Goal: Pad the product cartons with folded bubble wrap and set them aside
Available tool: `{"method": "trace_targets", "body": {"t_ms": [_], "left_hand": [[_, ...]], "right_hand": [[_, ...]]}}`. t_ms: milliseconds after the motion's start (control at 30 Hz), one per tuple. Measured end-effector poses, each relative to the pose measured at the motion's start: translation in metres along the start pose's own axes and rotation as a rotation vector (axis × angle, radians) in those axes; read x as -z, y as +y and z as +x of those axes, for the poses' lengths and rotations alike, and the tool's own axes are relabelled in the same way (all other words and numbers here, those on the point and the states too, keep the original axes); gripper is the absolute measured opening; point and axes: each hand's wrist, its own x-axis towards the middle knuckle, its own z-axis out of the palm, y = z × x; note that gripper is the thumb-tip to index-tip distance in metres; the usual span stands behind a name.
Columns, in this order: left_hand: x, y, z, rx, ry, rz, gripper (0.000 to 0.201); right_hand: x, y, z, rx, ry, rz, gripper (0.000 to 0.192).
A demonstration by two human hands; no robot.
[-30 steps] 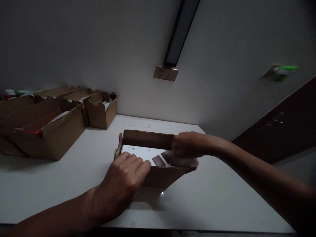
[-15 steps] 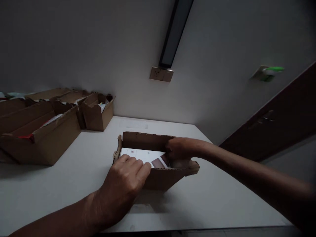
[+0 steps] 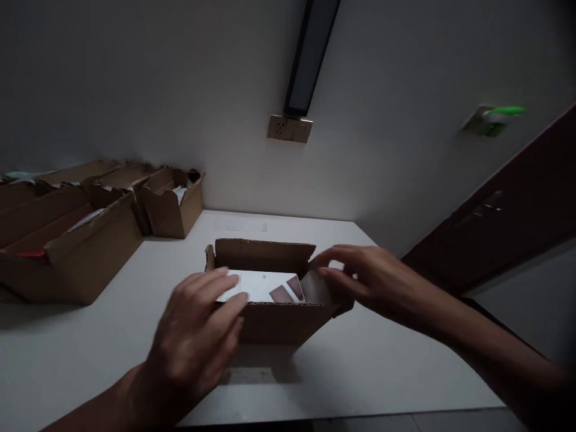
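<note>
Cardboard box (image 3: 279,321) holds white packet (image 3: 263,286); left hand (image 3: 198,336), right hand (image 3: 369,279) spread, gripping nothing.

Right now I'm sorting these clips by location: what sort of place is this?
Probably a packing or stockroom corner indoors: a white table against a bare wall, open cardboard boxes holding goods lined up at the left, and a wall socket under a cable duct.
</note>
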Motion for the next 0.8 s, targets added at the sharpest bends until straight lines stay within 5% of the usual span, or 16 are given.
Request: {"method": "trace_targets", "body": {"t_ms": [133, 267, 367, 500, 600, 700, 800], "left_hand": [[0.005, -0.021, -0.052, 0.299, 0.027, 0.033, 0.053], [-0.015, -0.035, -0.090, 0.595, -0.210, -0.131, 0.058], [-0.039, -0.038, -0.086, 0.739, -0.246, -0.342, 0.055], [-0.069, -0.028, -0.059, 0.811, -0.142, -0.455, 0.049], [-0.075, -0.016, -0.051, 0.766, -0.098, -0.396, 0.056], [-0.056, -0.013, -0.060, 0.788, -0.042, -0.298, 0.059], [-0.021, -0.024, -0.082, 0.878, 0.002, -0.136, 0.048]], "right_hand": [[-0.028, 0.043, -0.059, -0.170, 0.415, 0.271, 0.042], [-0.106, 0.050, -0.066, -0.175, 0.275, 0.472, 0.046], [-0.147, 0.034, -0.046, -0.109, 0.215, 0.546, 0.038], [-0.152, 0.034, -0.035, -0.162, 0.295, 0.527, 0.031], [-0.143, 0.044, -0.040, -0.181, 0.326, 0.494, 0.032], [-0.142, 0.041, -0.023, -0.099, 0.303, 0.501, 0.032], [-0.152, 0.015, 0.032, 0.075, 0.223, 0.534, 0.032]]}}
